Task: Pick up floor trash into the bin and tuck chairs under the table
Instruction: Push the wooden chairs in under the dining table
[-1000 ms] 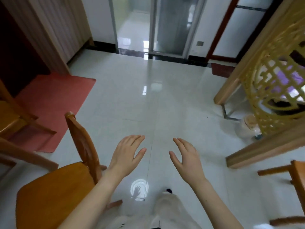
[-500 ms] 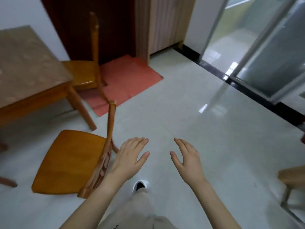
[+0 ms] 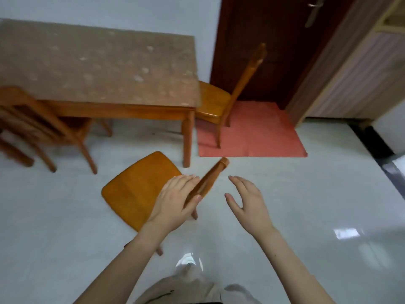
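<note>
I am reaching for the chair [image 3: 140,189], left hand [image 3: 175,200] and right hand [image 3: 247,202] both spread wide and empty, to push it under the table [image 3: 98,62].

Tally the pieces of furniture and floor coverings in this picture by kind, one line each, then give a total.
Orange wooden chairs: 3 (nearest one, one on the mat, one at the left edge)
Wooden table with brown speckled top: 1
Red rectangular floor mat: 1
Total: 5
</note>
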Demonstrator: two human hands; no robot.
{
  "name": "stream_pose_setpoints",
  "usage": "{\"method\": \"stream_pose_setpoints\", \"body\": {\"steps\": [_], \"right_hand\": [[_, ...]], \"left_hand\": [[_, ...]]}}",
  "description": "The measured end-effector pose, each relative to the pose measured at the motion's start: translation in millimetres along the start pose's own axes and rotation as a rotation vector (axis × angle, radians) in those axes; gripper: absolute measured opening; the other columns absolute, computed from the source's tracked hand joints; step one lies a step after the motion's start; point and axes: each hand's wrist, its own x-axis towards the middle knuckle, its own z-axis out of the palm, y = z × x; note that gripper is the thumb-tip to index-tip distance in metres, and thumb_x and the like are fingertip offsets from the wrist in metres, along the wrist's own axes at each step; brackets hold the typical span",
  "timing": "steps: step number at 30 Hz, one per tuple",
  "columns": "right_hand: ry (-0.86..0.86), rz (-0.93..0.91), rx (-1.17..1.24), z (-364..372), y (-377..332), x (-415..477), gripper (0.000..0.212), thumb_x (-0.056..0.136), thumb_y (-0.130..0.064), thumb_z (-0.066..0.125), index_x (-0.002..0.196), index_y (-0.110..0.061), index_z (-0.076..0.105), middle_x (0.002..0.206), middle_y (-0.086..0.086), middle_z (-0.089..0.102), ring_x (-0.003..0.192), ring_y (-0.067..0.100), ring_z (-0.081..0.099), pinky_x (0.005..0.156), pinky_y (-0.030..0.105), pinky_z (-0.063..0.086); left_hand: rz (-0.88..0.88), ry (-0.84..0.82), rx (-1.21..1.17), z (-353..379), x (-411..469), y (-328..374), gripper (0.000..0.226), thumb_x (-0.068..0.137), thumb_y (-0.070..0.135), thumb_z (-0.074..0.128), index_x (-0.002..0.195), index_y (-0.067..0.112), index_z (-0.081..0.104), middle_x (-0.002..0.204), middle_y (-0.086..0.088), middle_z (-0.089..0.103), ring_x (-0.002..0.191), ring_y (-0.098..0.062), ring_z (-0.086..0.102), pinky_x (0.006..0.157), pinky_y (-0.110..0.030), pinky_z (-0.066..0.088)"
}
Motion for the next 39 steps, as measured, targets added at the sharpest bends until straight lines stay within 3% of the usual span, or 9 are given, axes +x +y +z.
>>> {"method": "stream_pose_setpoints", "body": {"steps": [5,10,13,16,21,25,30,35,39], "right_hand": [[-0.181,-0.275,0.015,18,1,47,0.049,0.094,-0.044,0.045,0.136,-0.019,0.053,0.133,-0.001,0.057,0.127,0.020,0.048,0.108,0.042,0.038],[-0.427,-0.507,-0.075,40,13,77,0.043,0.095,-0.048,0.051,0.131,-0.026,0.057,0.130,-0.009,0.060,0.135,0.024,0.040,0.112,0.041,0.027],[-0.586,-0.566,-0.105,45,22,86,0.041,0.093,-0.055,0.052,0.124,-0.029,0.061,0.121,-0.011,0.063,0.132,0.022,0.041,0.114,0.045,0.023],[-0.668,-0.612,-0.108,45,30,96,0.040,0.092,-0.059,0.050,0.123,-0.036,0.060,0.120,-0.014,0.062,0.123,0.015,0.047,0.115,0.046,0.019],[-0.724,-0.622,-0.084,49,40,114,0.030,0.094,-0.055,0.051,0.116,-0.041,0.063,0.116,-0.017,0.063,0.117,0.009,0.048,0.117,0.048,0.009],[-0.742,-0.556,0.063,61,48,125,0.021,0.090,-0.057,0.056,0.100,-0.044,0.068,0.100,-0.024,0.066,0.104,0.007,0.054,0.110,0.041,0.020],[-0.776,-0.520,0.126,74,58,138,0.049,0.074,-0.086,0.043,0.097,-0.051,0.070,0.092,-0.025,0.068,0.096,0.012,0.054,0.096,0.042,0.035],[-0.723,-0.516,0.186,75,53,139,0.032,0.073,-0.076,0.053,0.090,-0.054,0.068,0.087,-0.028,0.067,0.090,0.004,0.053,0.090,0.036,0.039],[-0.695,-0.511,0.216,85,46,146,0.034,0.073,-0.070,0.058,0.094,-0.048,0.071,0.083,-0.033,0.062,0.085,0.003,0.055,0.087,0.041,0.046]], "left_hand": [[-0.305,0.044,0.026,3,-37,-14,0.062,0.093,0.061,0.026,0.140,0.025,0.045,0.142,0.004,0.048,0.135,-0.016,0.037,0.112,-0.041,0.030],[-0.575,0.020,-0.021,24,-69,5,0.070,0.087,0.070,0.023,0.144,0.031,0.036,0.139,0.008,0.049,0.127,-0.015,0.042,0.109,-0.040,0.033],[-0.695,0.000,-0.039,39,-78,20,0.070,0.085,0.074,0.023,0.142,0.036,0.035,0.130,0.009,0.055,0.121,-0.018,0.048,0.110,-0.042,0.030],[-0.762,0.029,0.007,51,-78,33,0.070,0.082,0.077,0.020,0.133,0.035,0.045,0.123,0.008,0.058,0.119,-0.018,0.047,0.111,-0.040,0.024],[-0.895,0.197,-0.035,66,-67,42,0.049,0.082,0.073,0.041,0.111,0.035,0.054,0.107,0.010,0.057,0.108,-0.018,0.046,0.102,-0.036,0.032],[-1.017,0.330,-0.132,78,-51,40,0.039,0.078,0.074,0.046,0.084,0.036,0.046,0.088,0.013,0.056,0.097,-0.017,0.048,0.095,-0.037,0.036],[-1.052,0.455,-0.229,88,-44,30,0.043,0.071,0.073,0.059,0.073,0.032,0.045,0.081,0.018,0.054,0.097,-0.016,0.045,0.085,-0.032,0.030],[-1.001,0.530,-0.198,96,-43,17,0.047,0.068,0.077,0.056,0.069,0.031,0.045,0.076,0.018,0.055,0.088,-0.011,0.051,0.090,-0.031,0.027],[-0.986,0.525,-0.177,92,-41,-1,0.050,0.067,0.081,0.053,0.071,0.032,0.046,0.078,0.020,0.054,0.089,-0.011,0.051,0.090,-0.031,0.027]]}}
